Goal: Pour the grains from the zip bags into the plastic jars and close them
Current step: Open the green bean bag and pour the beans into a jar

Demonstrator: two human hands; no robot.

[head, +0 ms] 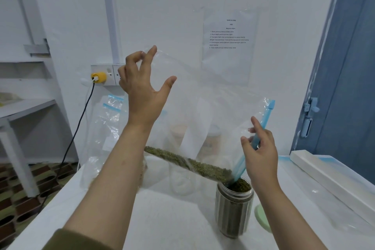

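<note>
Pouring step, near its end. You hold the zip bag point(203, 107) tilted over the jar point(234, 207), which serves as landmark throughout: the bag's blue zip mouth point(241, 162) dips into the jar's open top, and the last green grains point(188, 163) lie in a band along the bag's lower edge, up and to the left of the jar, sliding toward it. The jar itself looks filled almost to the rim. Your left hand point(142, 87), raised high above and left of the jar, pinches the bag's far corner between fingertips and keeps that end lifted; the thumb stands apart from the plastic. Your right hand point(261, 152), just above the jar and slightly right of it, grips the blue zip strip with curled fingers and steers the mouth. Both forearms reach forward, the left one steeply upward, the right one low. The next move, as judged here, calls for lifting the left corner higher or shaking the bag lightly so the remaining grains run out, taking care that the nearly full jar does not overflow, then fitting a lid; the pale green disc point(261, 217) just right of the jar's base may be that lid. A second, clear jar point(182, 178) stands left of the filled one, behind the bag, and more bags point(109, 119) rest farther left.
</note>
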